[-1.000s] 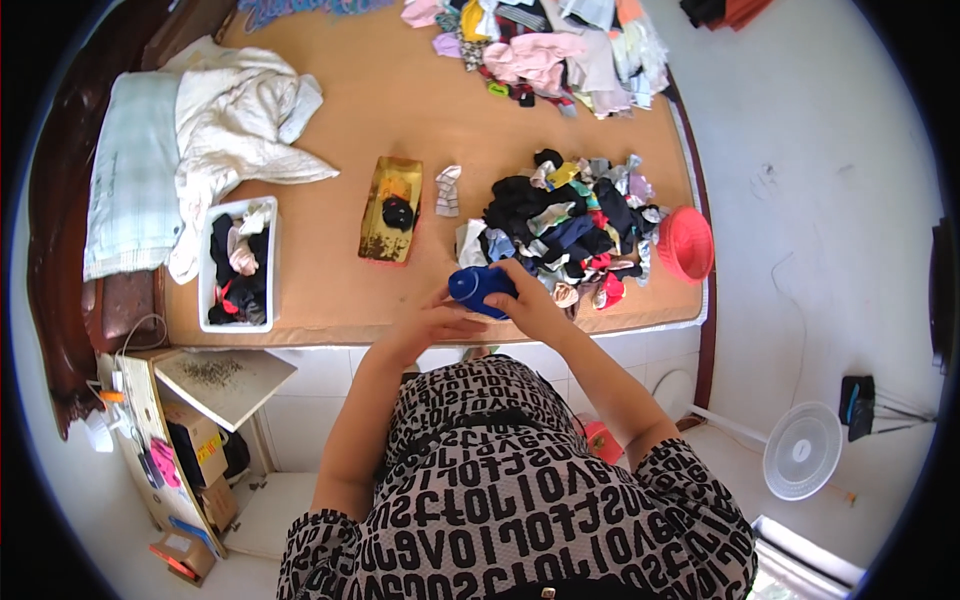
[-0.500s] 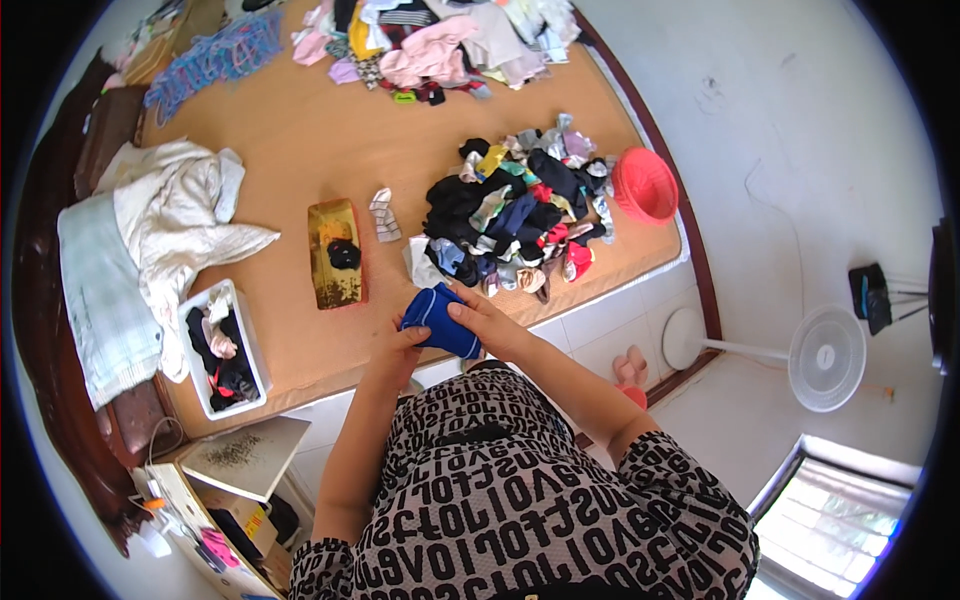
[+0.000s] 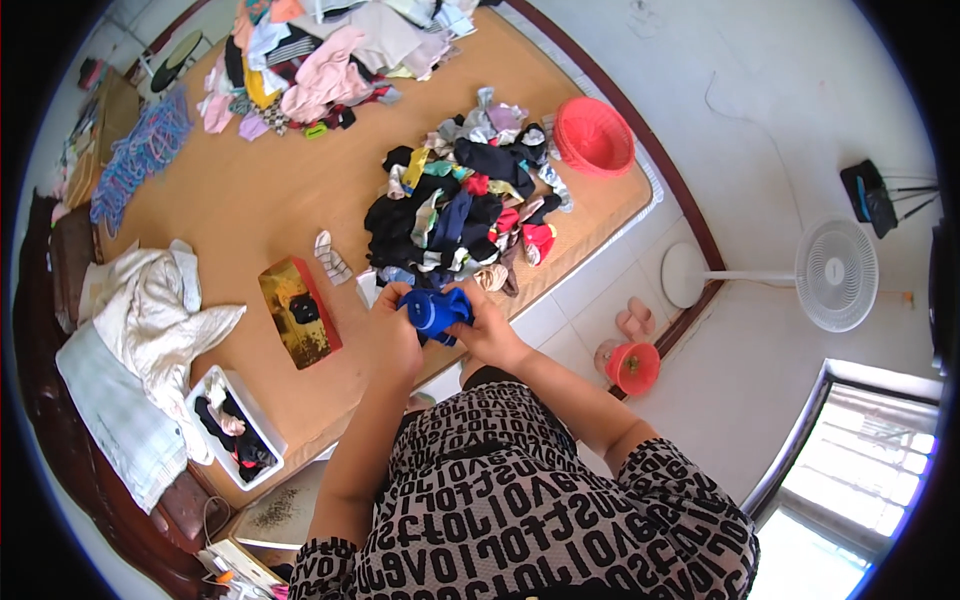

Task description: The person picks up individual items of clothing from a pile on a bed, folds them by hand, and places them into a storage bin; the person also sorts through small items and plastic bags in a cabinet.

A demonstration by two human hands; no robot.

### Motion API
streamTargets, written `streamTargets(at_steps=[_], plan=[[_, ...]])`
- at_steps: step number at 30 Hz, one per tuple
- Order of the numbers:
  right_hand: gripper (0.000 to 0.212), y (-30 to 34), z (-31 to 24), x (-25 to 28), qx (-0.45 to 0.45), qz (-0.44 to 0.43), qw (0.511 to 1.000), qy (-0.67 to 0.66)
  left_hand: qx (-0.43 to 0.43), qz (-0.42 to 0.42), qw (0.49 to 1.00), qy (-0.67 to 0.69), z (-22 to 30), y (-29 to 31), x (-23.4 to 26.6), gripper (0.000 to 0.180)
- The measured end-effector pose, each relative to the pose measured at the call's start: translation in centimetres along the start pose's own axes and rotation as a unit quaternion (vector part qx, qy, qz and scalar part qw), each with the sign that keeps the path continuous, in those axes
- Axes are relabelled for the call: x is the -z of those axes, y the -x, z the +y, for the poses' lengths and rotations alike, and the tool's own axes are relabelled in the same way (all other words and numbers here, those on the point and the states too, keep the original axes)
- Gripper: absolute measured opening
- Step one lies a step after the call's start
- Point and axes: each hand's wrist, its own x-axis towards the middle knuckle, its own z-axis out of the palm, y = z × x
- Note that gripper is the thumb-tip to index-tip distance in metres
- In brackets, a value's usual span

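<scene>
The left hand and the right hand are both closed on a blue sock bundle — the bundle sits between the two palms, with the fingers of each hand wrapped over its ends. The bundle is held above the near edge of the bed surface, a large tan mat.

A heap of dark and coloured socks lies just beyond the hands, near the right end of that edge. A red basket sits at the far right corner. A gold box lies near the near edge, left of the hands, with a striped sock beside it. A white tray of socks sits at the near left corner — pale cloth lies next to it. Mixed clothing covers the far edge. On the tiled floor stand a white fan and a small red tub.
</scene>
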Motion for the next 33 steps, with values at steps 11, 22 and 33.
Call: streamTargets(at_steps=[11,22,33], plan=[[0.047,-4.4,6.1,6.4,0.012,0.254,0.948,0.191,-0.132,-0.063,0.903,-0.404,-3.0,-4.8,-9.8,0.017],[0.037,-6.3,12.7,11.4,-0.134,0.247,0.938,0.203,-0.269,-0.099,0.774,-0.565,-8.2,-9.5,-14.9,0.016],[0.038,-11.1,21.7,21.3,-0.241,0.372,0.772,-0.456,-0.095,-0.095,0.835,-0.534,-10.7,-12.2,-11.3,0.011]])
